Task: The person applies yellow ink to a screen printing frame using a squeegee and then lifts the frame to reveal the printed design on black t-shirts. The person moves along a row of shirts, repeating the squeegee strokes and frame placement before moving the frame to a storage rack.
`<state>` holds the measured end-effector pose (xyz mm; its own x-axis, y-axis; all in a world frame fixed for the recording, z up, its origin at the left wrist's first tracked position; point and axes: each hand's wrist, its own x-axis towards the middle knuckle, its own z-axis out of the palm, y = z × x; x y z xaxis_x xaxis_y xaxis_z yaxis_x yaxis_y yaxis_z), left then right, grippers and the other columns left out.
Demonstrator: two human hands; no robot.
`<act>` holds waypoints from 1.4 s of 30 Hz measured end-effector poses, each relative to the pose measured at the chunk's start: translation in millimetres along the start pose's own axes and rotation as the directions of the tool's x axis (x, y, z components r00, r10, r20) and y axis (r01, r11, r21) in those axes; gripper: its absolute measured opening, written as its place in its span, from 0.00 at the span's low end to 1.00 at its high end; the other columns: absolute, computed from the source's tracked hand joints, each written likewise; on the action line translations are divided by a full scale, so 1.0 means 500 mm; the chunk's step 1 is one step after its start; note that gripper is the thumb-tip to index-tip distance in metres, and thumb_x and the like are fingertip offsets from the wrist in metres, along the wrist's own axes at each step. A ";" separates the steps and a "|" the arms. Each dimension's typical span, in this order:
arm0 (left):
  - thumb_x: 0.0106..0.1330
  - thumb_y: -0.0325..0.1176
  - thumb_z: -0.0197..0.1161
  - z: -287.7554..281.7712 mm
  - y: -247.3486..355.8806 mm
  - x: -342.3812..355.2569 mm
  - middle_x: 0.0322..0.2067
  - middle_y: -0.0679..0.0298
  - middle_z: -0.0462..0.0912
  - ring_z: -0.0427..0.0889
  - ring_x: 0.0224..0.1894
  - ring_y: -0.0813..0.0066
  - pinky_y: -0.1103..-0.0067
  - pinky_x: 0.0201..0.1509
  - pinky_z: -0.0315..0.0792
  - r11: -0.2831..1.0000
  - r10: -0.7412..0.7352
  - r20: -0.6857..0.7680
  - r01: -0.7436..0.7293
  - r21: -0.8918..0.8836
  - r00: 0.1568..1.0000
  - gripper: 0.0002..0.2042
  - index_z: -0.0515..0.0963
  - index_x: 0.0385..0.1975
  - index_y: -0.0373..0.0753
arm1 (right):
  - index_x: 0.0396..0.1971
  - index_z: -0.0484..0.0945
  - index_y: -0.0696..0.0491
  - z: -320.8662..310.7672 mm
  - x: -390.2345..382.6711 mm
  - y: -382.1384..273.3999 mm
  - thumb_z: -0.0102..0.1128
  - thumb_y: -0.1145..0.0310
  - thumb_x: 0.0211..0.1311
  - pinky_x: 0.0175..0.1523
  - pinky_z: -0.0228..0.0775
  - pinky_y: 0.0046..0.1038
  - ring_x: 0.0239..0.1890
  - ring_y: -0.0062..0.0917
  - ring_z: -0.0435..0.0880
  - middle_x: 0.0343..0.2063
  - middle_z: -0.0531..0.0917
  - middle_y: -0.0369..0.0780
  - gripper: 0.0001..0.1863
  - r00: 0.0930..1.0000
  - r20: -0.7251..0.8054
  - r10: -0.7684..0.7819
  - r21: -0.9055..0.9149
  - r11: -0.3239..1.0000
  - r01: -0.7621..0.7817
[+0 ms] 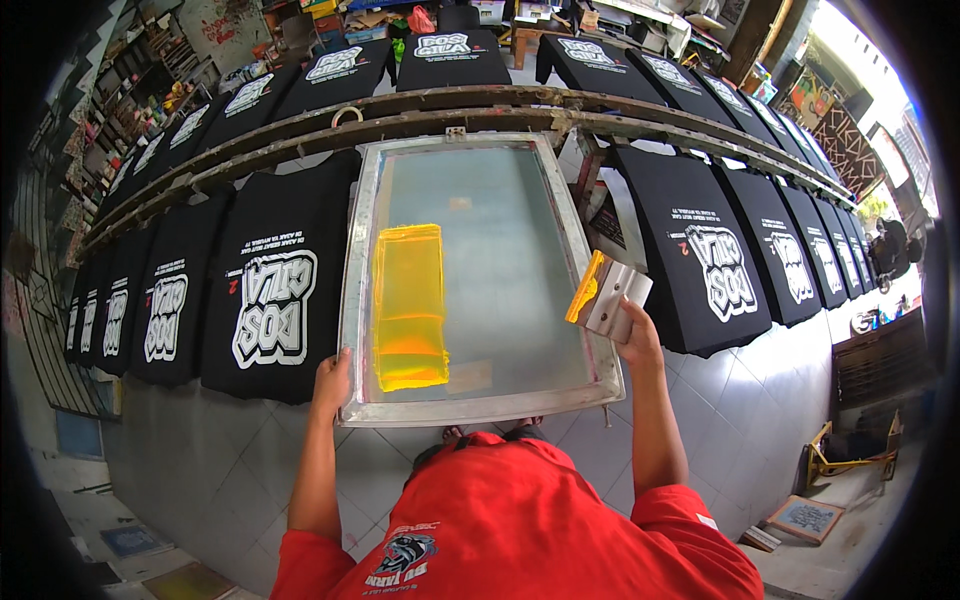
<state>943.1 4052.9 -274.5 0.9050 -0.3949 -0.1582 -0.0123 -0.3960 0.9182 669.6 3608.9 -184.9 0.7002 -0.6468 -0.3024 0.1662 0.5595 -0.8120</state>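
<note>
A screen printing frame (480, 409) with a pale metal border lies in front of me. On the left part of its mesh (500, 270) a block of yellow ink (410, 290) is spread, thicker toward its near end. My left hand (333, 382) is closed round the frame's left side near the front corner. Over the frame's right edge, my right hand (640, 335) grips a squeegee (612, 300) by its metal holder. Yellow ink coats the squeegee's blade, which is tilted and raised off the ink block. Whatever lies under the frame is hidden.
Black T-shirts with white prints hang over boards on both sides, such as one at left (270, 280) and one at right (695, 250). Behind the frame runs a long rail (400, 125), with another row of shirts beyond. Tiled floor (240, 450) shows below.
</note>
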 end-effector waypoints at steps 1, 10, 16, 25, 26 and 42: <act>0.66 0.49 0.49 -0.002 -0.010 0.005 0.14 0.65 0.71 0.66 0.19 0.79 0.75 0.26 0.63 1.000 -0.002 0.000 0.002 -0.002 1.000 0.24 0.76 0.25 0.29 | 0.48 0.69 0.55 0.002 0.008 0.001 0.60 0.63 0.53 0.49 0.70 0.37 0.40 0.30 0.78 0.38 0.78 0.39 0.23 1.000 0.001 0.004 -0.002 1.000 -0.004; 0.64 0.51 0.49 0.035 0.012 0.027 0.12 0.55 0.69 0.68 0.18 0.70 0.69 0.26 0.64 0.987 -0.055 0.029 0.050 0.150 0.998 0.27 0.70 0.17 0.28 | 0.47 0.70 0.56 -0.033 0.020 -0.004 0.59 0.63 0.54 0.49 0.70 0.35 0.40 0.30 0.78 0.38 0.79 0.40 0.22 0.997 -0.066 -0.027 0.023 0.999 0.029; 0.63 0.54 0.49 0.051 -0.030 0.019 0.17 0.45 0.75 0.77 0.24 0.49 0.65 0.31 0.68 0.947 -0.104 -0.058 0.116 0.300 0.993 0.29 0.73 0.20 0.25 | 0.49 0.68 0.59 0.048 -0.016 -0.020 0.58 0.65 0.55 0.48 0.70 0.29 0.41 0.27 0.78 0.39 0.78 0.39 0.22 0.971 -0.102 -0.216 -0.235 0.954 0.188; 0.62 0.54 0.50 0.047 0.001 0.021 0.23 0.39 0.77 0.78 0.31 0.43 0.62 0.35 0.69 0.953 -0.125 -0.036 0.130 0.275 0.992 0.30 0.75 0.25 0.23 | 0.34 0.78 0.61 0.403 0.095 -0.006 0.65 0.65 0.42 0.34 0.73 0.28 0.25 0.32 0.82 0.26 0.82 0.44 0.19 0.889 0.394 -0.233 -0.888 0.153 0.434; 0.62 0.55 0.50 0.047 0.001 0.019 0.23 0.39 0.77 0.78 0.32 0.43 0.62 0.35 0.70 0.959 -0.128 -0.030 0.131 0.253 0.991 0.30 0.75 0.25 0.23 | 0.35 0.79 0.60 0.462 0.111 0.010 0.65 0.63 0.40 0.35 0.73 0.29 0.25 0.36 0.81 0.26 0.82 0.46 0.21 0.848 0.495 -0.188 -0.868 -0.067 0.492; 0.62 0.53 0.49 0.040 -0.020 0.024 0.27 0.39 0.78 0.78 0.34 0.43 0.60 0.39 0.71 0.972 -0.132 0.078 0.114 0.203 0.988 0.28 0.77 0.27 0.26 | 0.30 0.78 0.51 0.630 0.270 0.315 0.58 0.69 0.42 0.39 0.72 0.36 0.34 0.38 0.80 0.28 0.81 0.43 0.10 0.800 0.594 -0.084 -0.684 -0.576 0.448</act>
<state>945.3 4035.3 -292.8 0.8627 -0.4027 -0.3058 0.0046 -0.5985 0.8011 1009.3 3772.9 -196.3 0.9587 -0.2565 0.1227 -0.2573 -0.9663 -0.0094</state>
